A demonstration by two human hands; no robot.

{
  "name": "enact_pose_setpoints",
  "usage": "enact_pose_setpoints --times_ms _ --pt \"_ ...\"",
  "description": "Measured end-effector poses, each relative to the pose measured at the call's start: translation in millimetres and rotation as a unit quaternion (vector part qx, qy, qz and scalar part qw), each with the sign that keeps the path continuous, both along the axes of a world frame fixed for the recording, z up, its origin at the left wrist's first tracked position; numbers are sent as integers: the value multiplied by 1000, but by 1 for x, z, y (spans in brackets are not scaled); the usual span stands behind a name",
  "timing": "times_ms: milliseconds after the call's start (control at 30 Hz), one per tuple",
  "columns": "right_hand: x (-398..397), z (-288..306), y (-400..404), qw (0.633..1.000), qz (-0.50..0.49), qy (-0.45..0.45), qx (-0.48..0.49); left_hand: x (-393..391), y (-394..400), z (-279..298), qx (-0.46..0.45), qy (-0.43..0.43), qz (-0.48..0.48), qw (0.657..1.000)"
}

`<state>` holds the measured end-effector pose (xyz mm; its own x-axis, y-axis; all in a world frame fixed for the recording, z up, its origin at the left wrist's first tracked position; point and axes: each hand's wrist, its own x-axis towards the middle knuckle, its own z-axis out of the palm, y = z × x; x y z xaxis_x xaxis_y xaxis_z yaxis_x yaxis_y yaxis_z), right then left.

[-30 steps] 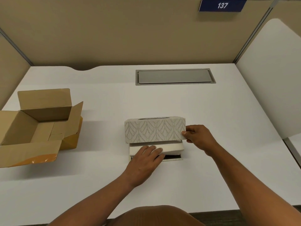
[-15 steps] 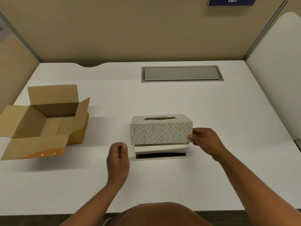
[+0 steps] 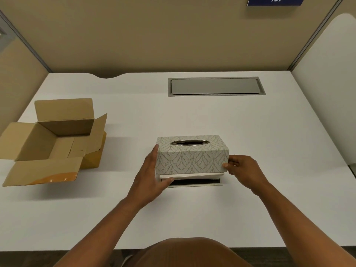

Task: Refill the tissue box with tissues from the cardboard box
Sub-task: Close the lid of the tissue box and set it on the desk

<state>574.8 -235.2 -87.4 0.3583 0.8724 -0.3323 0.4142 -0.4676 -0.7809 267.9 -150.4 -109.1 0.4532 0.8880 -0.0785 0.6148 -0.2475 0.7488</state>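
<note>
A grey leaf-patterned tissue box cover with an oval metal slot on top sits mid-desk, over a white stack of tissues that shows below its front edge. Under the stack lies the flat base plate with a dark inside. My left hand grips the cover's left end, thumb under the tissue stack. My right hand holds the cover's right end. The open brown cardboard box stands at the left, flaps spread, its inside looking empty.
A grey metal cable hatch is set in the white desk at the back. Beige partition walls close the back and left; a white divider panel stands at the right. A blue number sign hangs above.
My left hand left the tissue stack, drew back, then came to the cover's left end. The cover has come lower over the tissues and sits more level. My right hand stayed on its right end.
</note>
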Motion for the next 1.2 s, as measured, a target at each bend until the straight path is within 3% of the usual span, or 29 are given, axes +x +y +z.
enact_pose_setpoints --times_ms 300,500,667,1033,1200 --pt "-2 -2 -7 999 24 -19 -11 3 2 -13 118 135 -34 983" --pt "-3 2 -7 999 34 -29 -16 8 -4 -16 141 148 -15 979" --pt "-5 4 -7 999 26 -17 -13 17 -1 -11 233 181 -40 955" --pt "-11 -9 -10 998 30 -34 -33 26 8 -11 247 207 -69 944" --pt "-16 -16 -16 993 90 -73 -35 28 8 -11 252 218 -63 941"
